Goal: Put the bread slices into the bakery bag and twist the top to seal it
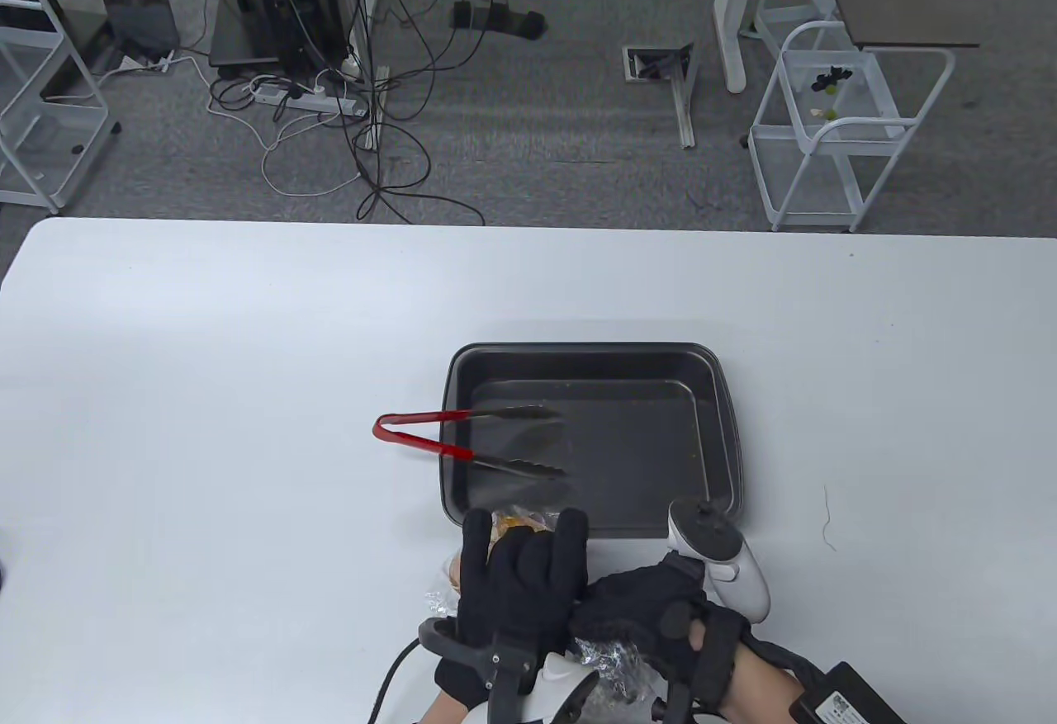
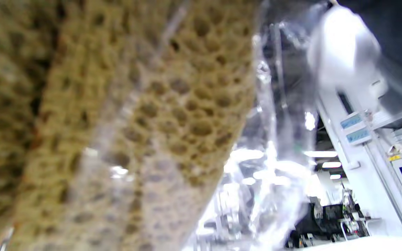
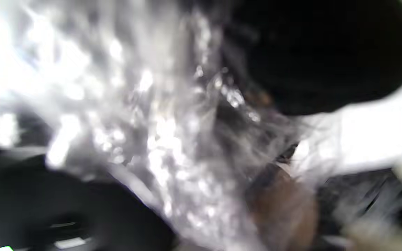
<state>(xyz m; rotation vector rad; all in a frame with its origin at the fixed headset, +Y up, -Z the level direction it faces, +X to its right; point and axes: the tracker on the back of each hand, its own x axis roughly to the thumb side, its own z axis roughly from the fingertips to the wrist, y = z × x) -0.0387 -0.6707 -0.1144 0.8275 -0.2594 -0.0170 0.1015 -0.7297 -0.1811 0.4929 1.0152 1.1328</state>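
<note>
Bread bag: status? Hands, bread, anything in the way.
Left hand and right hand both gripping the clear bag at the table's near edge. Bread inside. Tray empty, tongs parked on it. Nothing in the way.

Table view bright, evenly lit and sharp; both wrist views blurred, with glare.
</note>
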